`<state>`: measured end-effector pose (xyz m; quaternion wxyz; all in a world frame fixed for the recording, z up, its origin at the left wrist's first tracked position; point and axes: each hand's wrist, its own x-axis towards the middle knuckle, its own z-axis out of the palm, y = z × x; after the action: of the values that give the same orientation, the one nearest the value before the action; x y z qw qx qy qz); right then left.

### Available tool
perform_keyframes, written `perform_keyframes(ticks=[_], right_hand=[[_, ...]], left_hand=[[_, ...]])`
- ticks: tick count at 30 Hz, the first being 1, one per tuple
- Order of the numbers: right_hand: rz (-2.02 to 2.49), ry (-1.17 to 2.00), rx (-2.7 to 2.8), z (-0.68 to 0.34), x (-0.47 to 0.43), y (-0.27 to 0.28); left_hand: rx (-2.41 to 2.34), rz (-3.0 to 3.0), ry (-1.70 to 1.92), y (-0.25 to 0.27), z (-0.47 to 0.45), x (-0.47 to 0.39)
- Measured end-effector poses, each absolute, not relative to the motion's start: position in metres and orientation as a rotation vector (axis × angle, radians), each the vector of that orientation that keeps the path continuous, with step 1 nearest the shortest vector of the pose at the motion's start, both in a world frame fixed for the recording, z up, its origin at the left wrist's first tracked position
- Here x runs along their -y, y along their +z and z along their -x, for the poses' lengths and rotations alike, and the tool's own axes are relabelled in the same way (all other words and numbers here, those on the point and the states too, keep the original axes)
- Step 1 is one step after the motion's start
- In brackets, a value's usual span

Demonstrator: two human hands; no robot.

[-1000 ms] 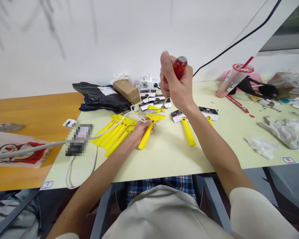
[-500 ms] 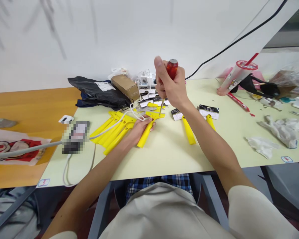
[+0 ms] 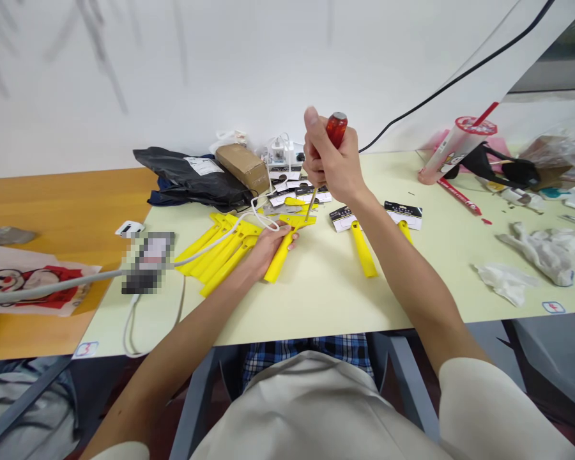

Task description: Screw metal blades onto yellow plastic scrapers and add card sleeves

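My right hand (image 3: 334, 156) is wrapped round the red handle of a screwdriver (image 3: 337, 128), thumb pointing up. The screwdriver's metal shaft slants down, its tip at the right end of the head of a yellow T-shaped scraper (image 3: 278, 260). My left hand (image 3: 268, 248) grips that scraper just below its head, fingers closed round it, handle slanting toward me. Beside my left hand lie several more yellow scrapers (image 3: 220, 252) in a row. To the right, two yellow scrapers with black-and-white cards lie on the table, one (image 3: 364, 252) in front and another (image 3: 404, 232) partly behind my right forearm.
Behind my hands are several packaging cards (image 3: 311, 191), a cardboard box (image 3: 242, 165) and a black plastic bag (image 3: 191, 179). A white cable (image 3: 211, 248) crosses over the scrapers. At right stand a tilted cup (image 3: 455, 150) and crumpled tissue (image 3: 503, 283).
My right hand and the screwdriver handle have shifted slightly to the right, so the shaft leans more. My left hand and the scraper stay almost where they were.
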<state>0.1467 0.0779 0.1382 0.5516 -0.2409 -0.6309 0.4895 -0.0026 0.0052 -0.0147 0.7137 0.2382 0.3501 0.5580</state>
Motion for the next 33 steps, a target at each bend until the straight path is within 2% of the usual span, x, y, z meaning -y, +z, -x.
perform_keyframes(ticks=[10, 18, 24, 28, 33], right_hand=[[0.513, 1.287, 1.508, -0.152, -0.082, 0.138], [0.400, 1.434, 1.722, -0.166, -0.080, 0.140], [0.500, 1.309, 1.605, -0.157, -0.086, 0.135], [0.438, 1.387, 1.634, -0.153, -0.096, 0.133], [0.460, 1.141, 1.766, -0.156, -0.097, 0.133]], left_hand=[[-0.758, -0.535, 1.270, -0.021, 0.006, -0.008], [-0.715, -0.528, 1.250, -0.027, 0.008, -0.011], [-0.728, -0.543, 1.270, -0.025, 0.007, -0.008], [-0.754, -0.553, 1.269, -0.021, 0.005, -0.006], [-0.766, -0.533, 1.295, -0.019, 0.004, -0.006]])
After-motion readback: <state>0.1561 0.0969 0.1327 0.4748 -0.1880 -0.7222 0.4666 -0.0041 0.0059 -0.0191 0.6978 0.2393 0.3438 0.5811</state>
